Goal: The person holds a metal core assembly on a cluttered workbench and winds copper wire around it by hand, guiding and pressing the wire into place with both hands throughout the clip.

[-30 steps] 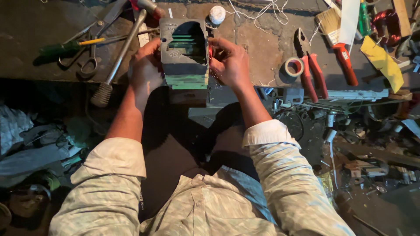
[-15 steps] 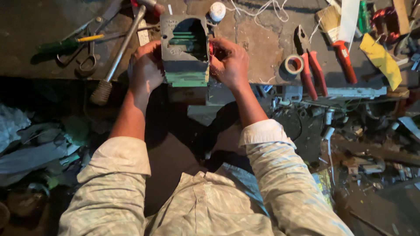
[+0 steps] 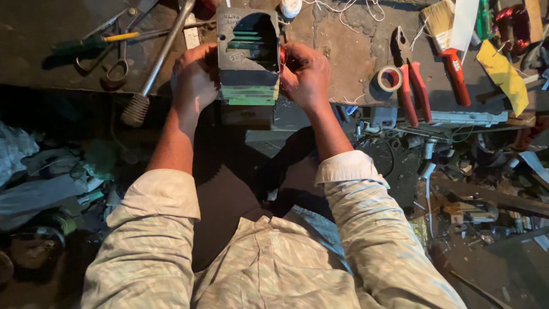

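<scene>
Left hand (image 3: 194, 80) grips left side of green-grey motor stator block (image 3: 249, 57); right hand (image 3: 306, 74) clasps its right side. Block sits at near edge of workbench (image 3: 354, 57), centre. Red-handled pliers (image 3: 409, 74), tape roll (image 3: 390, 78) right; scissors (image 3: 117, 60) far left.

Hidden and cut-off parts

The fingertips of the left hand (image 3: 194, 80) and right hand (image 3: 306, 74) are being hidden by the metal block (image 3: 249, 57); the brush (image 3: 449, 34) is being partly covered by a white strip (image 3: 464, 23).
</scene>
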A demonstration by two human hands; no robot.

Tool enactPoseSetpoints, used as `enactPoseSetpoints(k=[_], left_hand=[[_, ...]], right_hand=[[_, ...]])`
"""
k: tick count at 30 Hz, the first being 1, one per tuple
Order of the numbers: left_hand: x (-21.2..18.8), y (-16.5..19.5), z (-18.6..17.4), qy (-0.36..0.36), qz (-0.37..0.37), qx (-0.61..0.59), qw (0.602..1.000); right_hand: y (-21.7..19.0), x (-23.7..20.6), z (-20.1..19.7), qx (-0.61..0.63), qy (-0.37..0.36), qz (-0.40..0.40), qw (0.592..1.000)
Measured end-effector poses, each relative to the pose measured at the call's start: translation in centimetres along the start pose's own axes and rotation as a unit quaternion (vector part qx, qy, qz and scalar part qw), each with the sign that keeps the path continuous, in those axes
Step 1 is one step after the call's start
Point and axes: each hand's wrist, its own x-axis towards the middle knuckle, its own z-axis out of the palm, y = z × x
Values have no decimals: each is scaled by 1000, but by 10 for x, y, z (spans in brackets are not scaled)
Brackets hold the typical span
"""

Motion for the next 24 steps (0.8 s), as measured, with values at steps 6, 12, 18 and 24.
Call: enactPoseSetpoints(k=[6,12,18,24], left_hand=[[2,4,1,-14,-51,-20,998],[-2,6,-1,27,19,-16,999],[-1,8,-1,16,-36,-19,999],[-3,8,-1,18,-8,-40,999]], right_hand=[[2,0,2,-17,6,8,1000],[2,0,3,3,-2,40,999],[3,0,3,-18,3,24,1000],[6,-1,3,-35,6,21,999]])
